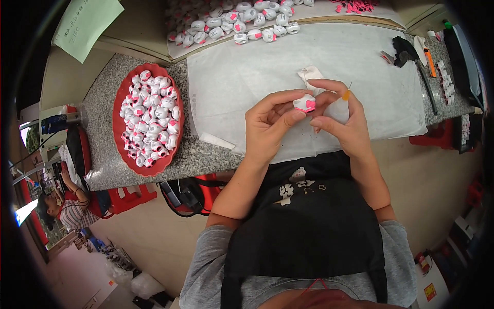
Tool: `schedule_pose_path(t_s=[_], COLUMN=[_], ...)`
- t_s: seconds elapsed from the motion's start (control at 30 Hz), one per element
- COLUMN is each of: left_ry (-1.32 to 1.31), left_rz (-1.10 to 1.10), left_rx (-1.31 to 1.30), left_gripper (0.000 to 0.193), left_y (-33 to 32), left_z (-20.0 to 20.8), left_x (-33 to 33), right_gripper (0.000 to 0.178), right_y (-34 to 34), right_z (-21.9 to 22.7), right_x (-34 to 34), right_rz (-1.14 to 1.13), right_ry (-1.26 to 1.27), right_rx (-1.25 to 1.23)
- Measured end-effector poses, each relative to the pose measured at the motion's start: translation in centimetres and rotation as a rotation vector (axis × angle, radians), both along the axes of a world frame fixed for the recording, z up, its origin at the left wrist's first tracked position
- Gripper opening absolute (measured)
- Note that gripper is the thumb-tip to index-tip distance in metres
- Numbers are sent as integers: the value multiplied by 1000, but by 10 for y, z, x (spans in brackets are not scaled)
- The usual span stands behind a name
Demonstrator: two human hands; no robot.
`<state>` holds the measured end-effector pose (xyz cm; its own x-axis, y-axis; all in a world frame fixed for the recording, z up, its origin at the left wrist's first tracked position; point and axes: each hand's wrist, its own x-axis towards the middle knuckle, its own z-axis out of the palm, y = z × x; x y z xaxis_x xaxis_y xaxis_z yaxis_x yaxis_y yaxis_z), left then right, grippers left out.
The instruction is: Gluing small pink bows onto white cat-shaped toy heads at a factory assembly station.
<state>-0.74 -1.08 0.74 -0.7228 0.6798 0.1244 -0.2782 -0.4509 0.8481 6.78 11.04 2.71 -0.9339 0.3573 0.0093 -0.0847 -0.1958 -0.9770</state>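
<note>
Between the thumb and fingers of my left hand (265, 121) is a small rounded white-and-pink plastic toy part (302, 104). My right hand (355, 123) is curled round a translucent white squeeze bottle (337, 110) with an orange needle tip (346, 96) pointing up and away. The fingertips of my right hand come close to the toy part; whether they touch it, I cannot tell. Just beyond my hands a crumpled white cloth (309, 73) lies on the white work sheet (247, 77).
Left of the sheet, a red scalloped dish (117, 116) holds many similar parts. More parts (216, 23) line the far shelf, near small pink pieces (357, 6). An orange cutter (430, 63) and black rod (428, 87) lie right. A person (72, 211) sits far left.
</note>
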Motion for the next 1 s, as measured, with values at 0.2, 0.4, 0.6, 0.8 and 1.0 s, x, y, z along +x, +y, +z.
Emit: schedule_pose_path(t_s=[0.2, 0.4, 0.6, 0.8, 1.0], left_ry=[48, 215, 84, 52, 140], left_rz=[20, 65, 12, 15, 54], left_rx=[-53, -95, -81, -67, -108], left_gripper=[24, 22, 21, 24, 25], left_y=[-3, -5, -3, 0, -3], left_z=[-4, -7, 0, -1, -3], left_x=[1, 2, 2, 0, 2], right_gripper=[30, 23, 24, 26, 26], right_y=[1, -1, -2, -1, -4], right_z=[-6, -11, -11, -12, -11], right_x=[-5, -1, -2, -6, -5], right_rz=[76, 52, 37, 22, 16], right_ry=[-11, 56, 11, -17, -17], right_rx=[-164, -104, -114, -155, -125])
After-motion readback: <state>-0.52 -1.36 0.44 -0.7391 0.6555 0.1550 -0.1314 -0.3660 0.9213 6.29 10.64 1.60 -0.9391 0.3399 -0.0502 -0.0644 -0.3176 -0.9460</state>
